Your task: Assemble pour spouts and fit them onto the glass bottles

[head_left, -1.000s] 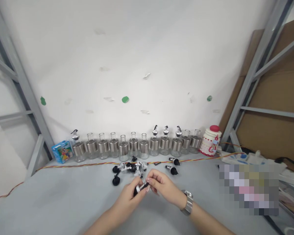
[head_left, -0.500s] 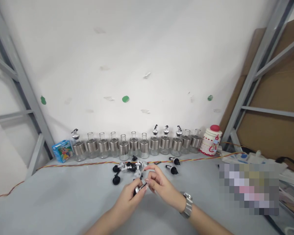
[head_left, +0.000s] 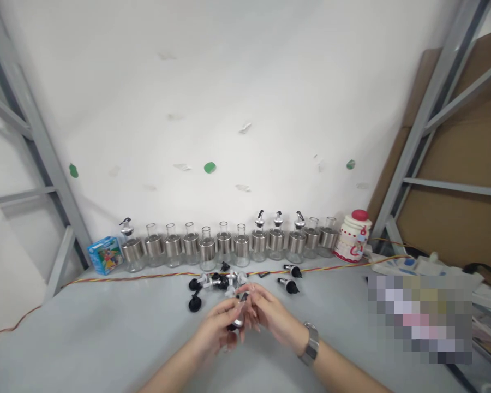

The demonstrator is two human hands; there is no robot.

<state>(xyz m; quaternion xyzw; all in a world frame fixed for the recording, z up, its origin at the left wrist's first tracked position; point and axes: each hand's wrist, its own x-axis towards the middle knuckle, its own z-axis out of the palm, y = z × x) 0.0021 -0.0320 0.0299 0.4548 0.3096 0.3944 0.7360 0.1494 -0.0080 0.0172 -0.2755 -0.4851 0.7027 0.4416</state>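
Note:
Above the table front, my left hand is closed round a silver-and-black pour spout, its tip pointing up and away. My right hand meets it from the right, thumb and forefinger pinched at the spout's tip; whether a small part sits between them is hidden. Just beyond my fingers lies a pile of pour spout parts with black stoppers and clear plastic pieces. A loose black stopper is left of it. Two assembled pour spouts lie on their sides to the right.
A row of glass bottles with steel bands stands along the wall, several topped with spouts. A blue box is at the left end, a white-and-red jar at the right. A twisted wire crosses the table.
My left hand has turned the pour spout more upright, and its lower fingers now show beneath. My right fingers have shifted onto the spout's tip.

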